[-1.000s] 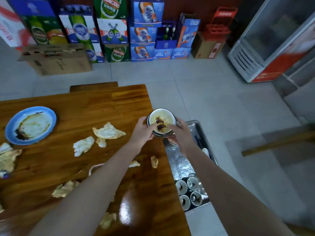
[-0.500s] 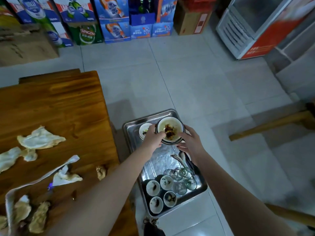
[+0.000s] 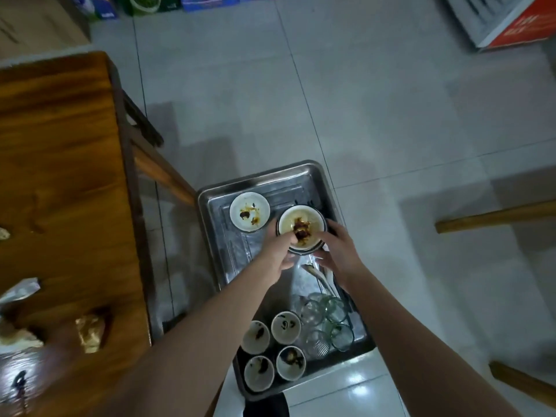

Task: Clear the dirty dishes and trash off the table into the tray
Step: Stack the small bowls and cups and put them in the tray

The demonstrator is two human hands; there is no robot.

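A dirty bowl (image 3: 304, 225) with brown food scraps sits low over the far part of the steel tray (image 3: 261, 183). My left hand (image 3: 278, 251) grips its left rim and my right hand (image 3: 338, 251) grips its right side. Next to it in the tray lies a soiled white dish (image 3: 249, 210). Several dirty cups (image 3: 285, 326), several clear glasses (image 3: 332, 319) and a spoon (image 3: 316, 273) fill the tray's near half. Crumpled napkins (image 3: 90, 329) lie on the wooden table (image 3: 60, 145) at the left.
The tray rests on something low beside the table's right edge, over a grey tiled floor (image 3: 391, 130). Wooden furniture legs (image 3: 496, 216) reach in from the right. Beer cartons (image 3: 144, 3) and a cooler (image 3: 511, 19) line the far wall.
Both hands carried the bowl off the table edge, rightward and down into the tray beside the white dish. My view swung right and tilted down toward the tray.
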